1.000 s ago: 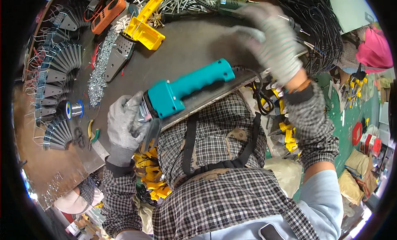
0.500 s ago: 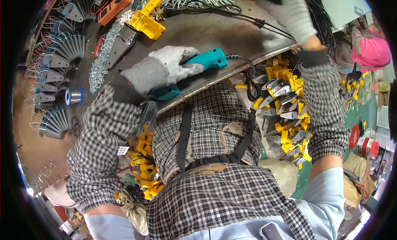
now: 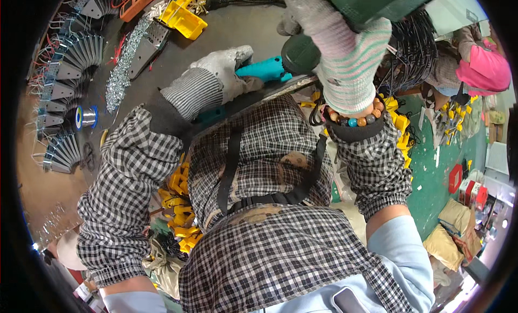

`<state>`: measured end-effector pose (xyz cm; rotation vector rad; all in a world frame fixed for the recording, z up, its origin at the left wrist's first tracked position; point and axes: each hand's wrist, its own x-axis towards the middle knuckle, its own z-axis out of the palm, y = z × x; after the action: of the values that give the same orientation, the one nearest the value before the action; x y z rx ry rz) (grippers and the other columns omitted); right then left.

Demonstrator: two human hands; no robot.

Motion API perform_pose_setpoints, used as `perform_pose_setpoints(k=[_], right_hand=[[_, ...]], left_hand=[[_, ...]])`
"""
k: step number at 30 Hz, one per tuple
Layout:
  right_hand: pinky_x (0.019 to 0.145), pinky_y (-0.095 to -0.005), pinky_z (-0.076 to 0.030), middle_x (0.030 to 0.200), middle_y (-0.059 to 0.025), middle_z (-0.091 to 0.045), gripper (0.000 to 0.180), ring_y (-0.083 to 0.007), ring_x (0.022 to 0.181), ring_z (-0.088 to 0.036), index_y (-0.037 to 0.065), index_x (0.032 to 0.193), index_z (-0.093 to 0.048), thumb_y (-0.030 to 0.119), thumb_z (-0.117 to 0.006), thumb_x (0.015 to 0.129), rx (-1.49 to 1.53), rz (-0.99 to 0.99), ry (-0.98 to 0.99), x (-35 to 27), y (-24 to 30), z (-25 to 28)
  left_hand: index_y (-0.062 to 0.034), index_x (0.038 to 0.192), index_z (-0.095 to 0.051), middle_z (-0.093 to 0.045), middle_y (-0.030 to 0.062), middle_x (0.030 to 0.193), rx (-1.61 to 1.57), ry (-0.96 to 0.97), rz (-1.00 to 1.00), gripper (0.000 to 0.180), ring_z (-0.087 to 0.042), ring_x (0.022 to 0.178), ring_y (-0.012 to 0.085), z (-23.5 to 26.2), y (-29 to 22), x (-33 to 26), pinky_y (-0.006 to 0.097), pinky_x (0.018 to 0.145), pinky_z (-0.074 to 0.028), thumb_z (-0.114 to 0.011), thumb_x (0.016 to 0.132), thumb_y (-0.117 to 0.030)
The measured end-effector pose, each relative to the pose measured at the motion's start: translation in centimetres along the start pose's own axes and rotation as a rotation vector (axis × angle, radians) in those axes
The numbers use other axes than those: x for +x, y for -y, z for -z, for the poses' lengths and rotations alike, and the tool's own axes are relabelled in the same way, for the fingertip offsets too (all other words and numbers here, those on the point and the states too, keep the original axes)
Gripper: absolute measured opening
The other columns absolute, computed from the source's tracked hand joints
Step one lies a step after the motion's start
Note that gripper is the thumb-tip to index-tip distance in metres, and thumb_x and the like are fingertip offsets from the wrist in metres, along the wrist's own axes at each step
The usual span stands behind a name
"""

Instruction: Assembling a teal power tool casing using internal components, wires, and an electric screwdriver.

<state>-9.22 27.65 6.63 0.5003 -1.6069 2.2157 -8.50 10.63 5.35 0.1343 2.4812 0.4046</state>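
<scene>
My left hand point(image 3: 218, 75), in a grey knit glove, is closed on a teal plastic tool handle point(image 3: 267, 70) near the bench's front edge. A second teal piece point(image 3: 210, 115) shows under my left wrist. My right hand point(image 3: 348, 59), in a striped glove with a bead bracelet at the wrist, is wrapped round a dark green power tool, which looks like a cordless drill point(image 3: 380, 5). That tool's round dark end point(image 3: 300, 54) points toward the teal handle, apart from it. Its tip is hidden.
On the bench lie a pile of small screws point(image 3: 123, 70), a grey metal plate point(image 3: 143, 56), a yellow plastic part point(image 3: 183, 19), a solder spool point(image 3: 87, 117) and rows of grey parts point(image 3: 81, 48). Black cables point(image 3: 410, 48) hang at right. Another person in pink point(image 3: 483, 67) sits beyond.
My right hand has come in from the far right with the green power tool, over the bench edge beside the teal handle. My left hand keeps its hold, and the view has shifted slightly.
</scene>
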Motion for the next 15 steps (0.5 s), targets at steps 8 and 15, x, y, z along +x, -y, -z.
perform_pose_setpoints(k=[8, 15], right_hand=[[0.078, -0.0327, -0.051, 0.101, -0.0026, -0.066, 0.023, -0.0148, 0.092, -0.062, 0.002, 0.098, -0.065, 0.006, -0.075, 0.078, -0.040, 0.417, 0.535, 1.5, -2.0, 2.2], [0.077, -0.0342, -0.052, 0.098, -0.0048, -0.065, 0.026, -0.0170, 0.088, -0.063, 0.004, 0.107, -0.060, 0.009, -0.069, 0.083, 0.736, -0.229, 0.443, -1.1, -2.7, 1.3]], left_hand=[[-0.0113, 0.123, -0.059, -0.067, 0.0104, 0.109, 0.186, -0.155, -0.030, 0.053, -0.066, 0.102, 0.0261, -1.1, -0.9, -0.6, 0.038, 0.090, -0.053, -0.065, 0.089, -0.051], [-0.0150, 0.126, -0.057, -0.066, 0.0103, 0.113, 0.231, -0.274, -0.070, 0.049, -0.065, 0.107, 0.0265, -2.1, -0.6, -0.6, 0.040, 0.094, -0.052, -0.064, 0.090, -0.047]])
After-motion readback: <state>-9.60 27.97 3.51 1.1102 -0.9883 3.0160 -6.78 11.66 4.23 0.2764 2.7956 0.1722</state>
